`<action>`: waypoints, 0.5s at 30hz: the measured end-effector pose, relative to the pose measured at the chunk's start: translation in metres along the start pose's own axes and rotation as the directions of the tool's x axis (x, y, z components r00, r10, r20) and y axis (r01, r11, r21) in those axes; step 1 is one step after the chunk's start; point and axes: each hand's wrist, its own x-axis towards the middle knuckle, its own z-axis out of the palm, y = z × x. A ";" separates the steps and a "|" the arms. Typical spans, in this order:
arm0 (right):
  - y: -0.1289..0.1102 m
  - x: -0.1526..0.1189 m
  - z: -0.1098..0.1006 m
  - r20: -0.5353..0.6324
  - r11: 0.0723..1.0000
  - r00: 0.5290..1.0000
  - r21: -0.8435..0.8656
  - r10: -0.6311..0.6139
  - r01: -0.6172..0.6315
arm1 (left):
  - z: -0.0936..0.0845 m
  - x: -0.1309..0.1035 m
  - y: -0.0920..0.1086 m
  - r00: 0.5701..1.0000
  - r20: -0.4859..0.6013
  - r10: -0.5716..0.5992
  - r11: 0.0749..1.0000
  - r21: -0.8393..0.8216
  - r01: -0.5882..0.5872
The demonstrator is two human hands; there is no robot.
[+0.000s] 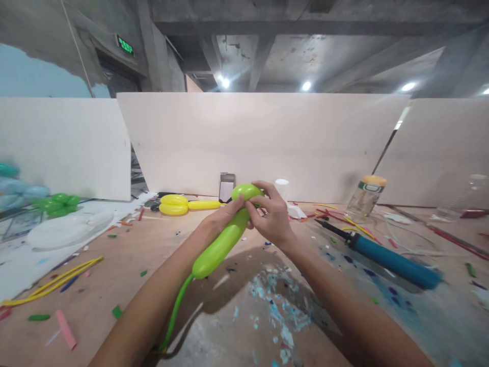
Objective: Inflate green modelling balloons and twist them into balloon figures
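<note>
lime balloon (222, 245): partly hidden behind hands (272, 210) | teal balloon (7, 169): cut off, left edge

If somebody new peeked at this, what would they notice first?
Probably the bright green balloon in the middle, held by the left hand and right hand. Next, perhaps, the yellow balloon lying farther back on the left, and the blue pump lying over on the right.

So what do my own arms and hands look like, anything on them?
The left hand and right hand are ungloved; no ring shows. The left forearm and right forearm are bare, with no sleeve, watch or bracelet visible.
</note>
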 end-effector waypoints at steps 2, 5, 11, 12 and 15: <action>-0.002 0.000 0.000 -0.009 1.000 1.000 0.012 -0.019 0.019 | -0.002 0.000 -0.001 0.999 0.006 0.045 0.991 -0.127 -0.043; -0.002 0.001 0.000 -0.012 1.000 1.000 0.019 -0.011 0.012 | -0.004 0.006 -0.005 0.997 0.014 0.076 0.966 -0.248 -0.071; -0.001 0.002 -0.001 -0.009 1.000 1.000 0.020 0.002 -0.002 | -0.005 0.014 -0.007 0.999 0.008 0.052 0.954 -0.296 -0.047; -0.001 0.001 -0.001 -0.012 1.000 1.000 0.016 -0.002 0.002 | -0.005 0.014 -0.005 0.999 0.001 0.050 0.953 -0.299 -0.048; 0.003 0.000 0.001 -0.009 1.000 1.000 -0.028 -0.010 0.010 | -0.004 0.013 0.002 0.999 -0.034 0.004 0.961 -0.275 -0.013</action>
